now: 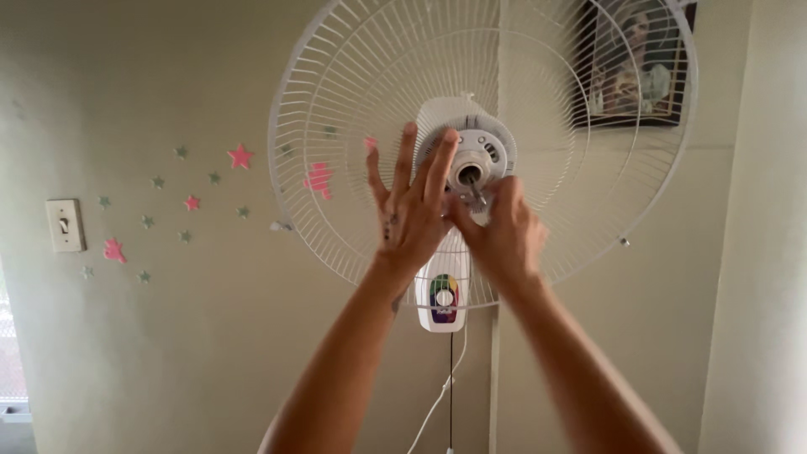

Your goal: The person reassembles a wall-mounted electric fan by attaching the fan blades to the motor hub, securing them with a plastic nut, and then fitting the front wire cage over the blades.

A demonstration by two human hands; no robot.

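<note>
Head view: white wire rear fan guard (336, 168), round, mounted on the beige wall (168, 336), no blade and no front guard on it. At guard centre sits the white plastic motor housing (487, 143) with a short metal motor shaft (476, 195) sticking out toward the camera. Left hand (414, 210) raised flat in front of the guard, just left of the shaft, fingers straight and spread apart, fingertips overlapping the housing edge; gripping nothing that I can see. Right hand (503, 235) just below and right of the shaft, fingers curled together around the shaft tip; blurred, so can't tell if it's pinching the shaft itself or a small part on it. The hands touch each other at the thumbs side, directly under the shaft. Below the guard centre, partly behind both wrists: white control box with a multicoloured dial panel (443, 298), thin pull cord (450, 387) and white power cable (433, 408) hanging from it. Left of the guard: pink and pale green star stickers (240, 156) scattered on the wall, farther left a white light switch (65, 224). Behind the guard's upper right: dark framed picture (639, 67).
</note>
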